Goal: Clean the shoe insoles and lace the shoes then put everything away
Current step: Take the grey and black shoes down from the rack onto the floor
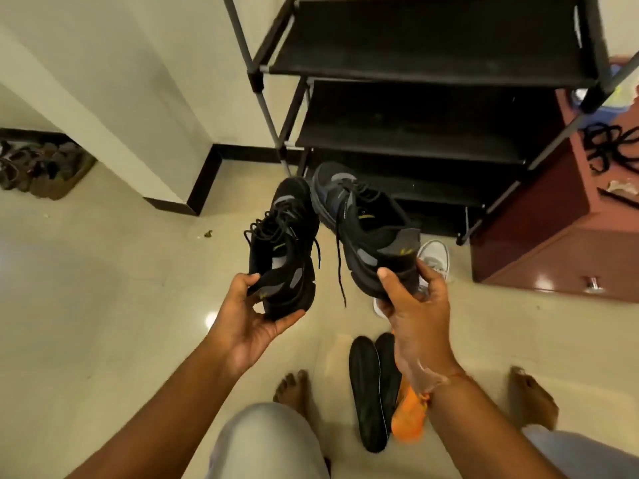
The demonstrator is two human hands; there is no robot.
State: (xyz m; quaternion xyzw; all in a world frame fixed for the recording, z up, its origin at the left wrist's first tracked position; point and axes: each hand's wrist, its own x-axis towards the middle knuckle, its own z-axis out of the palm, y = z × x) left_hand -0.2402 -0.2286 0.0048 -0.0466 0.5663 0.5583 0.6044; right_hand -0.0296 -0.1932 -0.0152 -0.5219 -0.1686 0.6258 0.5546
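I hold two black laced sneakers in the air in front of the black shoe rack. My left hand grips the heel of the left sneaker, toe pointing away. My right hand grips the heel of the right sneaker, whose lace ends dangle down. Two black insoles lie side by side on the floor below my right wrist, next to an orange cloth. A white sneaker sits on the floor behind my right hand, partly hidden.
A dark red cabinet stands right of the rack, with black laces on its top. Sandals lie on a mat at far left. A white wall corner with black skirting juts out left of the rack. My bare feet are below.
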